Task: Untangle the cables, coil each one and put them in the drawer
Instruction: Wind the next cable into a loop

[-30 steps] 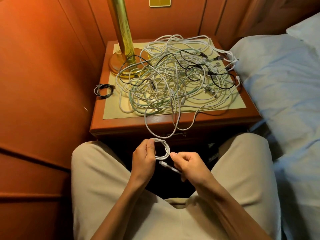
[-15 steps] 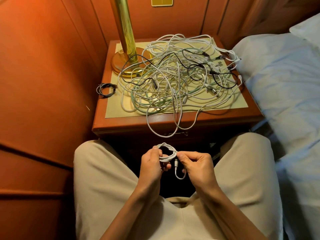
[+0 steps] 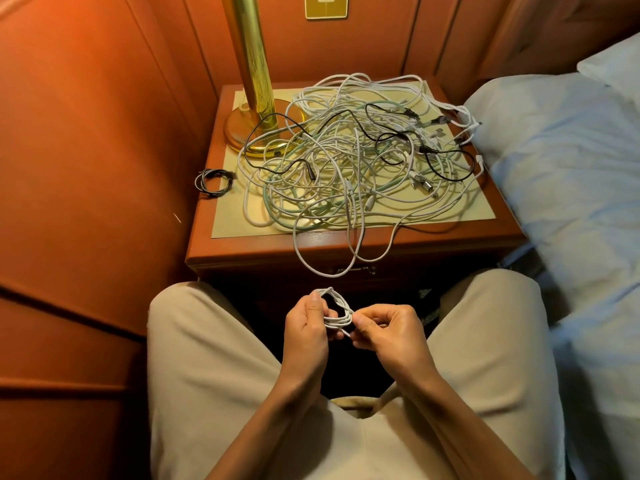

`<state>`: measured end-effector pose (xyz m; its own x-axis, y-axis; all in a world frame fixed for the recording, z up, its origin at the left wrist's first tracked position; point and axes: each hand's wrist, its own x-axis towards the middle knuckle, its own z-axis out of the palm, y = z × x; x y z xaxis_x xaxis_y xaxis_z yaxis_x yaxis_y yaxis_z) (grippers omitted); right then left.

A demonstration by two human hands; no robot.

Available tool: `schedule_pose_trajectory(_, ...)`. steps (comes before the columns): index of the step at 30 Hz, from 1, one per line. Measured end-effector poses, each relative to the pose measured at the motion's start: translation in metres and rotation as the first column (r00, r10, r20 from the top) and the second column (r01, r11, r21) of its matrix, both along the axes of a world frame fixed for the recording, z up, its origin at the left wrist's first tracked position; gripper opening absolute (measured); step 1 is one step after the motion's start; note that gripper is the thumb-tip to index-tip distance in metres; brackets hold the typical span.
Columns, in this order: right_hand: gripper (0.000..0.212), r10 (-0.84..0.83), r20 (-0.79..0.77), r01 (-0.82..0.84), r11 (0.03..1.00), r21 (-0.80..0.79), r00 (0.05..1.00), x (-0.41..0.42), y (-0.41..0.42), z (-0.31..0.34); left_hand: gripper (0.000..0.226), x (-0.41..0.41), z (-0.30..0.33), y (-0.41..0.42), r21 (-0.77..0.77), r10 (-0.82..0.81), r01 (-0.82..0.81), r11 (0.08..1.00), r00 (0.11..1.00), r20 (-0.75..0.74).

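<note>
Nightstand (image 3: 242,251) behind; L hand (image 3: 306,332) & R hand (image 3: 388,332) fingers pinch white coil (image 3: 337,315) between them.

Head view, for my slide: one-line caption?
Both hands coil a white cable before a nightstand heaped with tangled cables.

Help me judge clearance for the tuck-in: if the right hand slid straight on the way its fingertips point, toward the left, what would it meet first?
The right hand pinches the white coil, so that comes first, then the left hand gripping its other side. Depth looks level, though one view cannot confirm it.
</note>
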<state>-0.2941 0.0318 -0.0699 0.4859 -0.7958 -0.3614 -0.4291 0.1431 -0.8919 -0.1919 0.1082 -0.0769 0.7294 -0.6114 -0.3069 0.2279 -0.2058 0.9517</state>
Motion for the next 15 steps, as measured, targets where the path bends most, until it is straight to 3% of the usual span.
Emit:
schedule_pose_trajectory(3, 0.017, -0.176, 0.139, 0.121, 0.934, 0.337, 0.974, 0.002, 0.003, 0.008, 0.037, 0.001, -0.001, -0.002, -0.006, -0.019, 0.019, 1.000, 0.999, 0.026)
schedule_pose_trajectory(6, 0.021, -0.518, 0.207, 0.181, 0.602, 0.777, 0.830, 0.009, 0.006, 0.014, 0.037, 0.002, -0.001, -0.008, 0.056, -0.068, 0.058, 0.997, 0.980, 0.187)
schedule_pose_trajectory(8, 0.020, -0.639, 0.147, 0.166, 0.404, 0.899, 0.755, 0.011, 0.010, 0.014, 0.035, 0.002, 0.002, -0.011, 0.163, -0.159, 0.104, 0.981, 0.913, 0.376)
schedule_pose_trajectory(9, 0.021, -0.651, 0.119, 0.168, 0.362, 0.917, 0.749, 0.011, 0.012, 0.014, 0.033, 0.002, 0.004, -0.013, 0.232, -0.216, 0.116, 0.966, 0.855, 0.472)
schedule_pose_trajectory(12, 0.023, -0.658, 0.122, 0.159, 0.351, 0.923, 0.743, 0.011, 0.011, 0.020, 0.030, 0.001, 0.008, -0.014, 0.394, -0.333, 0.083, 0.915, 0.705, 0.626)
schedule_pose_trajectory(15, 0.018, -0.652, 0.160, 0.137, 0.381, 0.914, 0.741, 0.010, 0.006, 0.023, 0.029, 0.005, 0.007, -0.014, 0.416, -0.358, 0.107, 0.903, 0.723, 0.590)
